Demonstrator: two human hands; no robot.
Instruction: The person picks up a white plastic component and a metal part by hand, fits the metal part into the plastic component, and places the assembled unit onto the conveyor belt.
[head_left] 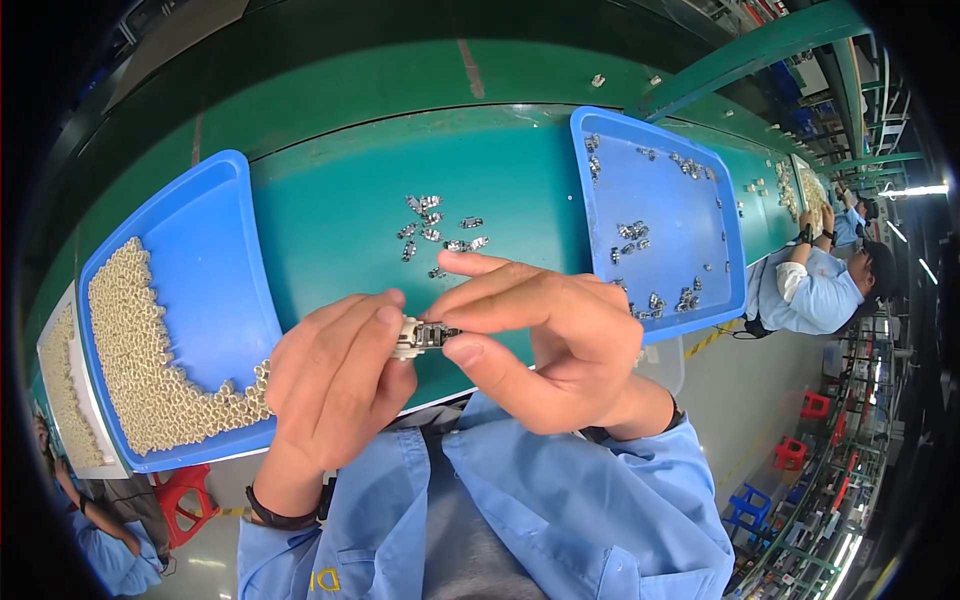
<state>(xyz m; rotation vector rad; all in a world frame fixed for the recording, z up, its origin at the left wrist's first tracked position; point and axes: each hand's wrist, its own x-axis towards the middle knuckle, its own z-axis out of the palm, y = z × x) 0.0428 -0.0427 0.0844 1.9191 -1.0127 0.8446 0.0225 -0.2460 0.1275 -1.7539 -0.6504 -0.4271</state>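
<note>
In front of my chest, my left hand (335, 375) pinches a small cream plastic part (404, 342) between thumb and fingers. A small silver metal piece (432, 336) sits against the right side of it, reaching to my right hand (560, 345). The thumb and index finger of that hand close on the metal piece's right end, with the other fingers bent above. Whether the two parts are fully joined I cannot tell. Just beyond my hands, several loose silver metal pieces (430, 235) lie scattered on the green worktop (325, 215).
At left, a blue tray (205, 270) holds a heap of cream plastic parts (130, 350). Another blue tray (655, 205) at right holds scattered metal pieces. A green metal beam (750, 55) rises at the far right. Co-workers in blue (815, 290) work farther along; a red stool (185, 505) stands below.
</note>
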